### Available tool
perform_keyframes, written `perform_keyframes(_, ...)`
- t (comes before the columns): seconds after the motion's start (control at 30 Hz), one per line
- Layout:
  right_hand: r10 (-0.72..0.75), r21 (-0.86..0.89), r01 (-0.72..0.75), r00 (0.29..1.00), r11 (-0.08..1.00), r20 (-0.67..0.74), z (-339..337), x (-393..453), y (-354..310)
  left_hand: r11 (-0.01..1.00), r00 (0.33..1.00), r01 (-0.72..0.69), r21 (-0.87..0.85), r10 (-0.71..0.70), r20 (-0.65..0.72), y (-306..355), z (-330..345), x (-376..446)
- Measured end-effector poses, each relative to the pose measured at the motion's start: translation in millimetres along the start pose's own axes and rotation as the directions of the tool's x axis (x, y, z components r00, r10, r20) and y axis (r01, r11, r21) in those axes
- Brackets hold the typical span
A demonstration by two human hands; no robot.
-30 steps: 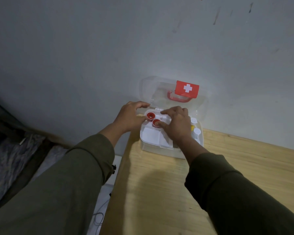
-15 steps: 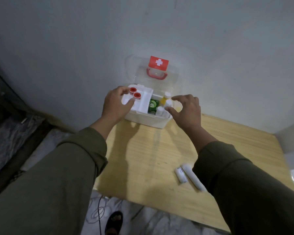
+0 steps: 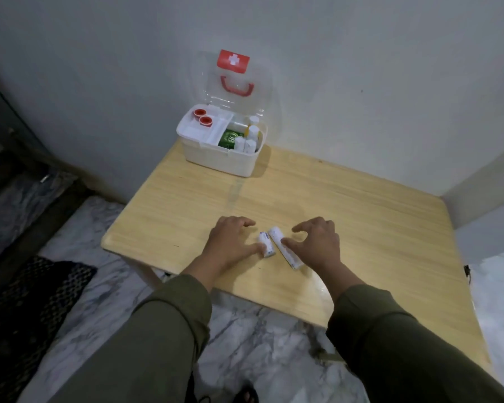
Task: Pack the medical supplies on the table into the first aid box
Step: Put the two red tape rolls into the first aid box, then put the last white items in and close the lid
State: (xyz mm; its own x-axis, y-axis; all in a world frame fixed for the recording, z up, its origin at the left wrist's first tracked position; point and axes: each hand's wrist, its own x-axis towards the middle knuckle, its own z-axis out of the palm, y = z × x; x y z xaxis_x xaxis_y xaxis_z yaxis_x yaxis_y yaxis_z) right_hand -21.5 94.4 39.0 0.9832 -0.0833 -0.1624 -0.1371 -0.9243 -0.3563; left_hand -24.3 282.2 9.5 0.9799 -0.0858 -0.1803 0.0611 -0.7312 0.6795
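Observation:
The white first aid box (image 3: 216,159) stands open at the table's far left corner, its clear lid with a red cross label leaning on the wall. Inside are two red-capped items (image 3: 202,116) on a white tray, a green packet (image 3: 228,138) and several white bottles. Near the front edge lie two white rolls side by side: a short roll (image 3: 266,243) and a longer roll (image 3: 285,248). My left hand (image 3: 230,241) rests left of them, its thumb touching the short roll. On the other side, my right hand (image 3: 317,242) has its thumb on the longer roll, fingers spread.
The wooden table (image 3: 361,216) sits in a corner between two grey walls. A marble floor (image 3: 259,330) lies below the front edge, with a dark mat (image 3: 26,301) at the left. My foot shows under the table edge.
Both hands have left the first aid box and come back to the near side of the table, landing on either side of the two white rolls. The view has tilted down.

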Motion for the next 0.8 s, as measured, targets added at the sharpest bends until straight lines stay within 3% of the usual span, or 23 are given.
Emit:
perform_keyframes(0.17,0.023,-0.027,-0.021,0.997,0.999,0.076,11,-4,9,1.0,0.999,-0.025,0.005,0.025,0.048,11,27,-5)
perform_keyframes(0.4,0.023,-0.04,-0.019,0.996,0.999,0.092,14,1,8,0.998,0.999,-0.047,0.051,0.047,-0.005,10,31,-1)
perform_keyframes(0.8,0.069,0.193,-0.046,0.991,0.98,-0.114,-42,43,-71,0.986,0.974,-0.105,0.129,0.129,-0.187,11,-89,38)
